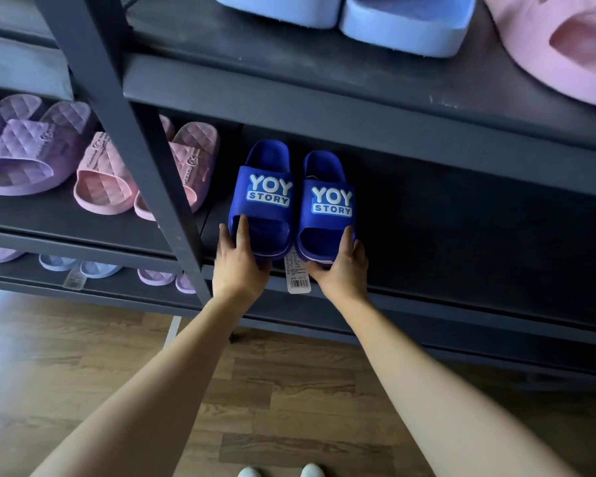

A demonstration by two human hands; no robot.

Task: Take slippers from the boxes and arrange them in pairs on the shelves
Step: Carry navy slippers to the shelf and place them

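Observation:
Two dark blue slippers with white "YOY STORY" patches stand side by side, toes toward me, on the middle black shelf (461,235). My left hand (238,263) grips the toe of the left slipper (265,187), thumb on top. My right hand (341,266) grips the toe of the right slipper (327,197) the same way. A white barcode tag (298,277) hangs between the two toes over the shelf's front edge.
A slanted black post (145,160) divides the rack. Purple slippers (25,146) and pink slippers (107,173) sit on the left shelf, more pairs below. Light blue slippers (403,22) and a pink slipper (565,46) are on the shelf above. Wooden floor (289,390) lies below.

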